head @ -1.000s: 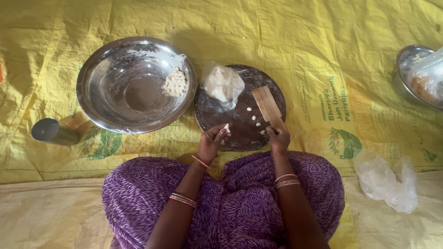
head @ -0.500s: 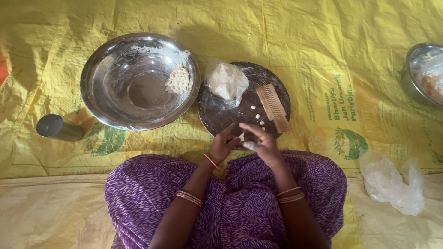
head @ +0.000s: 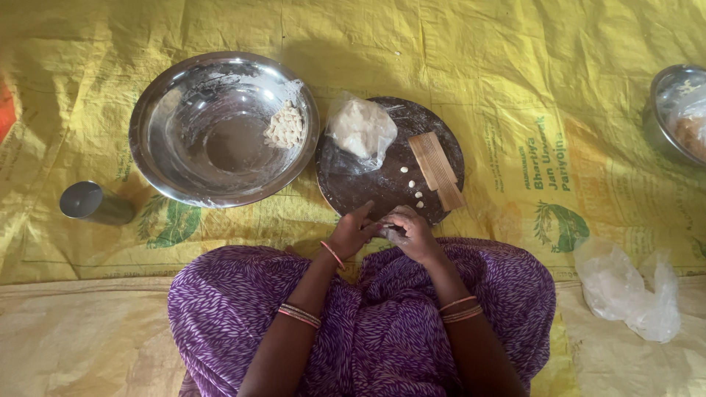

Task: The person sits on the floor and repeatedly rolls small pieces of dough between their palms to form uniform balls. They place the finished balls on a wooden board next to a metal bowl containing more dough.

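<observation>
My left hand (head: 353, 231) and my right hand (head: 409, 232) meet fingertip to fingertip just below the near rim of a dark round board (head: 371, 190). Something small seems pinched between them, but it is hidden. On the board lie a lump of dough in clear plastic (head: 360, 130), a ridged wooden comb (head: 435, 169) and a few small white dough bits (head: 412, 184). To the left sits a large steel bowl (head: 184, 158) with a small heap of shaped dough pieces (head: 284, 126) against its right wall.
A steel cup (head: 90, 204) lies on the yellow woven mat (head: 515, 88) at the left. A second steel vessel (head: 673, 110) stands at the right edge. A crumpled clear plastic bag (head: 632, 290) lies by my right knee. My purple-clad legs fill the foreground.
My right hand left the wooden comb and came down to meet my left hand in front of the board. The view shifted slightly.
</observation>
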